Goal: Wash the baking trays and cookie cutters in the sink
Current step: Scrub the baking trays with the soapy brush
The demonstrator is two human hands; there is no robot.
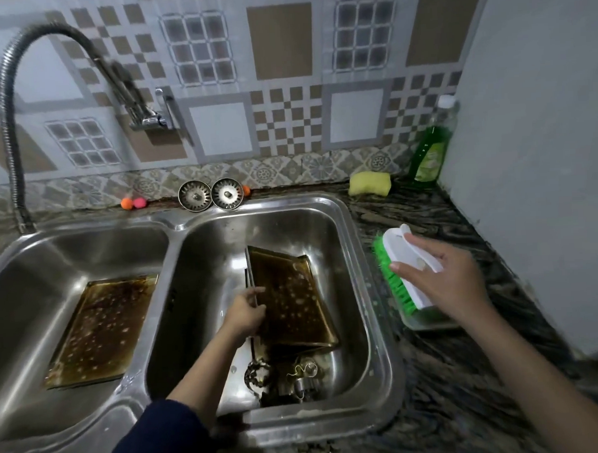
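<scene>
Left grip: left hand [245,312] pinches the left long edge of the tilted baking tray [291,303] in the right basin, fingers curled over the rim, thumb side toward the camera.
Right grip: right hand [440,278] rests on the white back of the scrub brush [406,269], fingers fairly straight, thumb at the bristle side; whether it has closed round the handle I cannot tell for sure, it reads as a loose, spread touch.
Tray held: leans up on its left edge, dirty brown face turned right and toward the camera; long axis runs from the far basin wall toward the near one. A 2nd tray edge seems to stand just behind it.
Other tray: 1 flat baking tray [101,329] lies on the floor of the left basin, well apart from both hands.
Cookie cutters: small metal pieces [283,376] lie at the near end of the right basin, below the held tray; shapes too blurred to name.
Brush position: on the counter [468,373] just right of the sink rim [369,291], green bristles pointing left toward the basin, sitting in a pale dish.
Key relation: the tray's soiled face lies left of the brush and already turned to it, so the right hand is nearer the work than the left.
Next move, judged: lift the brush leftward over the rim and stroke along the tray's long axis while the left hand steadies it.
Risk: the tray may slip on its lower edge under pressure.
Tap: faucet [43,49] arches toward the wall, no water visible.
</scene>
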